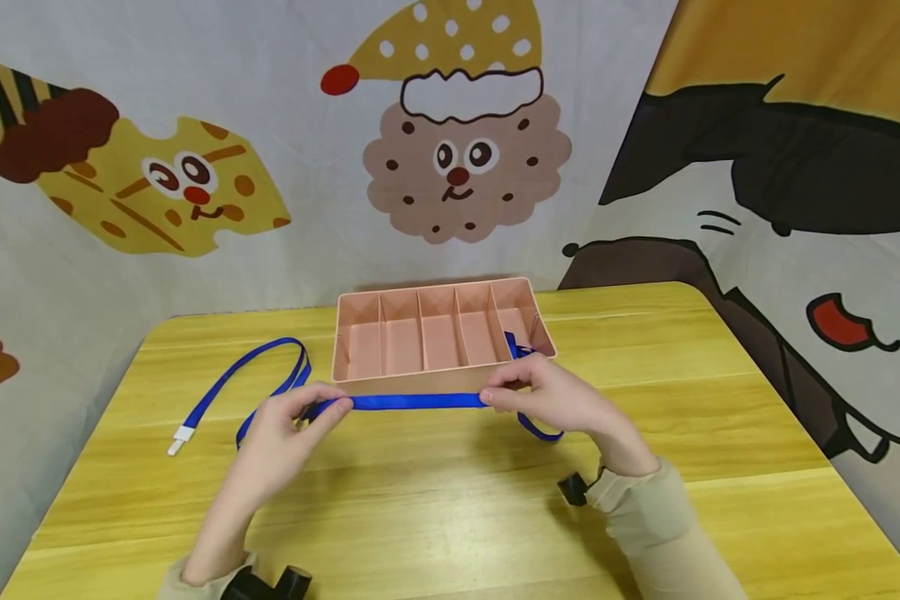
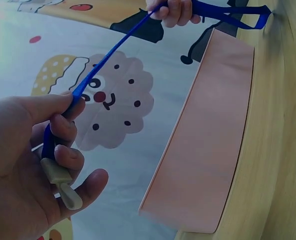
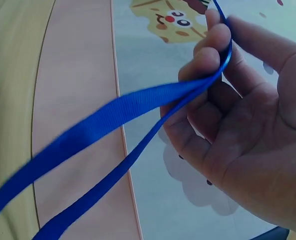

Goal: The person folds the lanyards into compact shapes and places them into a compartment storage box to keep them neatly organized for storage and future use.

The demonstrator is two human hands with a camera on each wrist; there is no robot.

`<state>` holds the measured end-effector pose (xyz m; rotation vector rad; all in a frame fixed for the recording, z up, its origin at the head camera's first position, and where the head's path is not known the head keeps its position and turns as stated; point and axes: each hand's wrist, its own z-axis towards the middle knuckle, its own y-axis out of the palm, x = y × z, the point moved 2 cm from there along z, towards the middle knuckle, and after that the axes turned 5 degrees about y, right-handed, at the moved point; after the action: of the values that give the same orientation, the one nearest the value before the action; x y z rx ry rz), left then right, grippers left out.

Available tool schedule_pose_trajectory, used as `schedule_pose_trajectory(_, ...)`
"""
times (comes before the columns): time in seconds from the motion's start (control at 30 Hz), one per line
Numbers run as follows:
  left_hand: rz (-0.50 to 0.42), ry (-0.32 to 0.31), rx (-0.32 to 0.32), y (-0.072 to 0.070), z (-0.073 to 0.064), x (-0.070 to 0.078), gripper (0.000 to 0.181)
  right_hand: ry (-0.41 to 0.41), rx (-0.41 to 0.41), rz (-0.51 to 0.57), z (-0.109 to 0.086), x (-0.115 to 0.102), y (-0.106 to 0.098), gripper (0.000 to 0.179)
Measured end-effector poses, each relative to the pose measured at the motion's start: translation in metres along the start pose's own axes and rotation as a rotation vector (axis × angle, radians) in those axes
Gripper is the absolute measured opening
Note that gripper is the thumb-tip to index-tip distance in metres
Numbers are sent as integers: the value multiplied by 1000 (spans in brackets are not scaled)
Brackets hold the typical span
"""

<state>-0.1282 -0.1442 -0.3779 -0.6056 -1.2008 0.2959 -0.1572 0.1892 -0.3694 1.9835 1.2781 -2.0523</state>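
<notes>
A blue lanyard [image 1: 416,402] is stretched level between both hands, just in front of the pink divided box. My left hand [image 1: 277,437] pinches one end between thumb and forefinger. In the left wrist view, its pale plastic clip [image 2: 58,172] hangs against the curled fingers. My right hand [image 1: 551,396] pinches the strap at the other side, near the box's front right corner. From there the rest of the strap [image 3: 115,110] hangs as a loop of two strands. A second blue lanyard [image 1: 228,375] lies curved on the table at the left, with a white clip [image 1: 183,437].
The pink box [image 1: 412,385] stands at the back of the wooden table [image 1: 450,525], split by dividers into several compartments. Blue strap [image 1: 511,342] shows over its rightmost compartment. A cartoon-printed cloth [image 1: 307,242] hangs close behind the table.
</notes>
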Motion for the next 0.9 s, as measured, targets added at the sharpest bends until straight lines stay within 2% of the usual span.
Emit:
schedule_pose_trajectory(0.17, 2, 11, 2, 0, 0, -2, 9, 2, -32, 14, -4, 2, -6, 18)
schedule_pose_trajectory(0.3, 13, -7, 27, -3, 1, -3, 10, 14, -33, 36, -9, 4, -12, 17)
schedule_pose_trajectory(0.47, 21, -29, 72, -11, 0, -9, 11, 45, 20, 33, -17, 8, -25, 15)
schedule_pose_trajectory(0.73, 37, -63, 99, -24, 0, -21, 17, 119, 129, -10, -32, 8, -45, 14)
schedule_pose_trajectory(0.9, 41, -77, 105, -26, 0, -23, 18, 135, 154, -74, -37, 7, -51, 19)
